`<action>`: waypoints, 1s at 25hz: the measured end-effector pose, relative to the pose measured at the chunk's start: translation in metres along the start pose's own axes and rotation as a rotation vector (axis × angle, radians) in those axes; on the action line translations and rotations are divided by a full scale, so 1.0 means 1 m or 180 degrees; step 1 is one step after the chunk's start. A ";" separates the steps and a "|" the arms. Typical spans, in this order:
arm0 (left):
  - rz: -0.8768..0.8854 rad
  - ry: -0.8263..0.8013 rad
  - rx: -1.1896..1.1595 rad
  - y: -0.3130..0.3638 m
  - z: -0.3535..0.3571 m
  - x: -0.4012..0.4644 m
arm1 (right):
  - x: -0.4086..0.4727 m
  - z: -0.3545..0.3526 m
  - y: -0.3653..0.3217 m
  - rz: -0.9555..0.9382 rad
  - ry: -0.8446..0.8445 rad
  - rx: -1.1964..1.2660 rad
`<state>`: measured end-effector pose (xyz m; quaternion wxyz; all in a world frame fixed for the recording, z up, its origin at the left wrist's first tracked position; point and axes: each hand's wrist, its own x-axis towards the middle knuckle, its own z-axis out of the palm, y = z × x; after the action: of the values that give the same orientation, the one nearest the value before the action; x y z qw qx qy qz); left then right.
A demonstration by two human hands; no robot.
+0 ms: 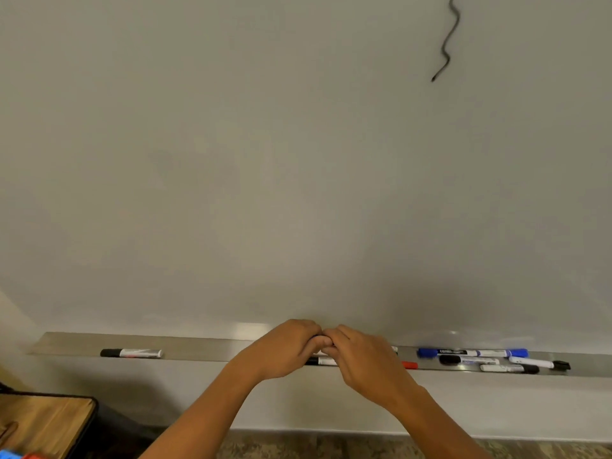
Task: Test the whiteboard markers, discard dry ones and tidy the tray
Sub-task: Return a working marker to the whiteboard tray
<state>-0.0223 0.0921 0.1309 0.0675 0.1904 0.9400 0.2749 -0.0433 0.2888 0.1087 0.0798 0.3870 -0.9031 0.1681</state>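
Note:
My left hand (284,349) and my right hand (361,356) meet knuckle to knuckle just above the metal marker tray (205,347). Their fingers curl round a marker that is almost wholly hidden between them. Under the hands a black-capped marker (319,361) lies in the tray, and a red cap (410,365) shows to the right of my right hand. One black-capped marker (130,353) lies alone at the tray's left. Several blue and black markers (480,359) lie jumbled at the right. A black squiggle (447,41) marks the whiteboard (265,160).
A wooden table top with a dark edge (43,422) stands at the lower left, with blue and red things at its near corner. Below the tray runs a pale wall, then a patterned floor (298,448).

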 end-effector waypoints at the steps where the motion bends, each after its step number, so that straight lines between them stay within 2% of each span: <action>1: 0.0138 -0.0011 0.0060 0.005 -0.008 0.001 | 0.000 -0.008 0.002 -0.0106 0.0156 -0.0158; 5: 0.0615 0.0080 0.0325 0.024 -0.039 0.007 | 0.007 -0.055 -0.001 -0.0150 0.0142 -0.0405; 10: 0.0883 0.0275 0.0499 0.036 -0.063 0.015 | 0.021 -0.095 0.000 -0.0182 -0.0358 -0.0313; 14: 0.1091 0.0201 0.0644 0.044 -0.079 0.024 | 0.037 -0.126 0.004 -0.0227 -0.0726 -0.0031; 18: 0.1142 0.0349 0.0733 0.054 -0.104 0.032 | 0.049 -0.160 0.002 -0.0240 -0.0597 -0.0051; 22: 0.1429 0.0561 0.0921 0.067 -0.124 0.036 | 0.058 -0.181 -0.003 -0.0231 -0.0529 -0.0053; 25: 0.1509 0.0940 0.0578 0.054 -0.152 0.028 | 0.047 -0.212 0.008 -0.0047 -0.0401 0.0300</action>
<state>-0.0658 0.0708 0.2874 -0.1535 0.3680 0.8897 0.2225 -0.0786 0.3395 0.3169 0.0058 0.4068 -0.8945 0.1851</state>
